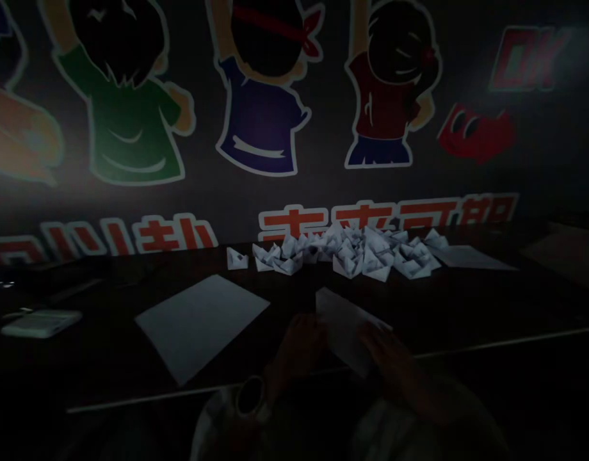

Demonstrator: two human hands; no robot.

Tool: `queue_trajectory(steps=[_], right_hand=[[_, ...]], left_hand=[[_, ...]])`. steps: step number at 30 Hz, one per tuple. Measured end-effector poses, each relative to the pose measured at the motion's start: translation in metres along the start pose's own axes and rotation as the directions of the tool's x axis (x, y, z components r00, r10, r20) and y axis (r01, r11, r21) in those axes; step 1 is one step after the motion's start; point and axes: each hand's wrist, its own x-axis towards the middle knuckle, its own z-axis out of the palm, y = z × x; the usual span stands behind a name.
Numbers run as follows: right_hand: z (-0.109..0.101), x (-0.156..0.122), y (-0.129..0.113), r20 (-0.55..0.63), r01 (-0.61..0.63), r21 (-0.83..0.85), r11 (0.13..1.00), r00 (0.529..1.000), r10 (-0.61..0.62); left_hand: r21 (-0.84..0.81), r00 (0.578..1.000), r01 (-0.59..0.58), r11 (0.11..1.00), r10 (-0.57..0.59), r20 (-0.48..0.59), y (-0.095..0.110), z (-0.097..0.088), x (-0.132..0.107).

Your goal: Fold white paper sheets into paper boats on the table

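Observation:
A white sheet of paper [345, 323], folded over, sits tilted at the front of the dark table between both hands. My left hand [304, 336] is closed at its left edge, its fingertips dim in the low light. Over the right edge lie the fingers of my right hand [390, 355], closed on the paper; the thumb is hidden. A round watch [250, 395] is on the left wrist. To the left, a flat white sheet [203, 326] rests on the table. Behind the hands is a heap of folded paper boats [366, 253].
More white paper [472, 257] lies right of the boats. At the far left is a white flat device [42, 323]. The table's front edge [506, 342] runs below the hands. A dark wall [198, 186] with cartoon figures and orange lettering rises behind the table.

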Motion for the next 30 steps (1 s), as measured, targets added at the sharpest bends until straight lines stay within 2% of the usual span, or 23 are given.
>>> queue_trajectory(steps=[3,7,10,12,14,16,21,26,30], right_hand=[[-0.002,-0.004,0.014,0.043,0.007,0.057,0.998,0.999,-0.01],[-0.012,-0.002,0.019,0.132,-0.002,0.329,0.944,0.99,-0.044],[-0.024,0.006,0.025,0.191,-0.118,0.52,0.846,0.981,0.019],[-0.029,0.017,0.033,0.261,-0.219,0.559,0.8,0.962,0.081],[-0.029,0.032,0.041,0.311,-0.287,0.549,0.785,0.942,0.127],[-0.023,0.051,0.048,0.287,-0.305,0.538,0.786,0.943,0.17],[0.011,0.089,0.058,0.205,-0.339,0.462,0.82,0.94,0.273],[0.043,0.095,0.06,0.161,-0.454,0.239,0.859,0.89,0.426],[0.048,0.09,0.059,0.135,-0.462,0.138,0.876,0.885,0.446]], left_hand=[[-0.091,0.998,-0.054,0.994,0.05,-0.045,0.008,0.005,-0.013],[-0.049,0.997,-0.049,0.998,0.046,-0.064,0.016,0.009,-0.024],[-0.055,0.996,-0.094,0.994,0.094,-0.011,0.015,0.004,-0.026],[-0.084,0.993,-0.11,0.99,0.114,0.041,0.014,0.0,-0.026],[-0.112,0.991,-0.109,0.988,0.117,0.069,0.014,-0.004,-0.023],[-0.129,0.99,-0.112,0.985,0.121,0.066,0.015,-0.006,-0.018],[-0.141,0.989,-0.133,0.981,0.142,0.052,0.02,-0.005,-0.007],[-0.16,0.986,-0.14,0.977,0.153,0.073,0.02,-0.006,-0.006],[-0.173,0.985,-0.138,0.975,0.154,0.084,0.019,-0.007,-0.009]])
